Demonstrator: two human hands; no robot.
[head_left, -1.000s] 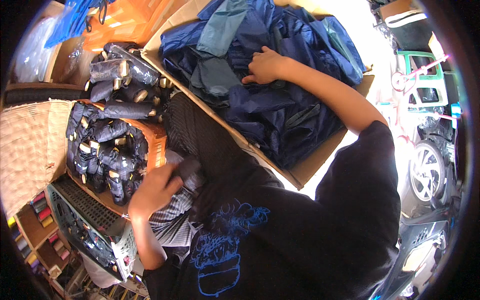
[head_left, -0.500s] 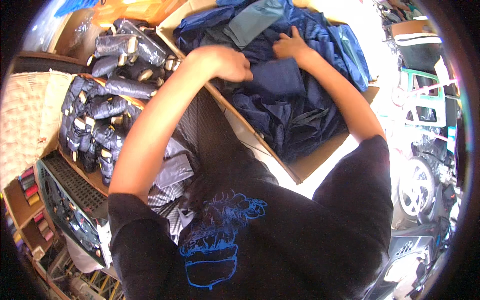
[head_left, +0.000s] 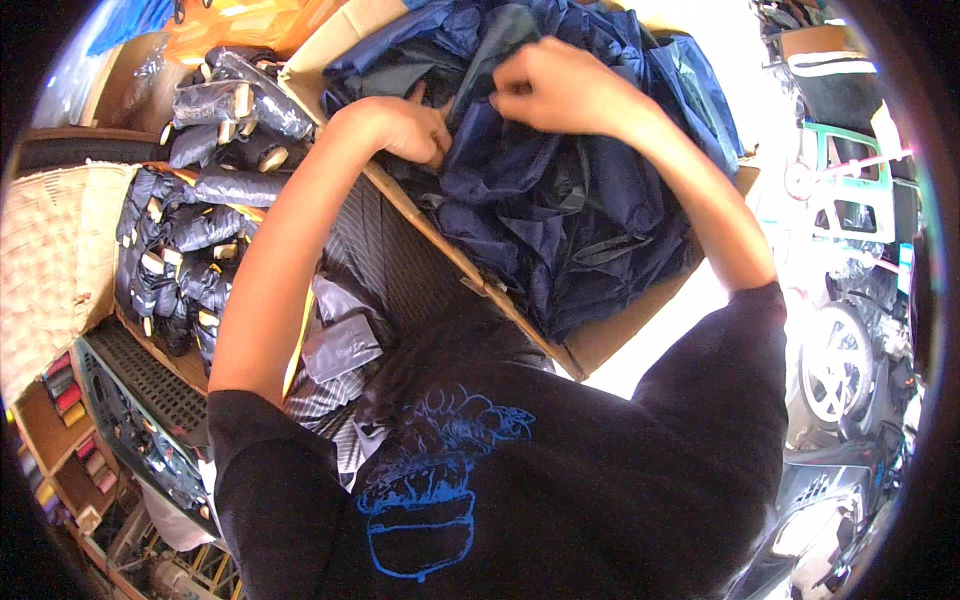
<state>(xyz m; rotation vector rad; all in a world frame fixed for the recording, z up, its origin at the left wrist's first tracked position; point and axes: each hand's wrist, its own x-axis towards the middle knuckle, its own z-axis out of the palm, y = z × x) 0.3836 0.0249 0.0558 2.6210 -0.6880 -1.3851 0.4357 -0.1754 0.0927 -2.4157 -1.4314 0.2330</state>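
Observation:
A cardboard box (head_left: pixel 440 222) in front of me is heaped with crumpled dark blue cloth (head_left: pixel 590 245), thin and slightly shiny. Over the box's left side, my left hand (head_left: pixel 412 132) is bent into the heap, fingers curled against a raised fold and one digit sticking up. Further right, my right hand (head_left: pixel 565 88) hovers over the pile with its fingers curled in. Its fingertips are blurred, so what they pinch is hidden. A grey-green piece of cloth (head_left: pixel 505 40) lies at the far side of the heap, between both hands.
Left of the box, several dark rolled bundles (head_left: pixel 205 225) fill another container beside a woven basket (head_left: pixel 60 250). Grey folded cloth pouches (head_left: pixel 342 348) lie near my lap. Thread spools (head_left: pixel 68 400) stand at the lower left. A wheel (head_left: pixel 838 365) is at the right.
My right hand has moved left and nearer, its spread fingers now curled. My left hand has shifted left and slightly lower. The flat dark blue piece between them is no longer lying flat.

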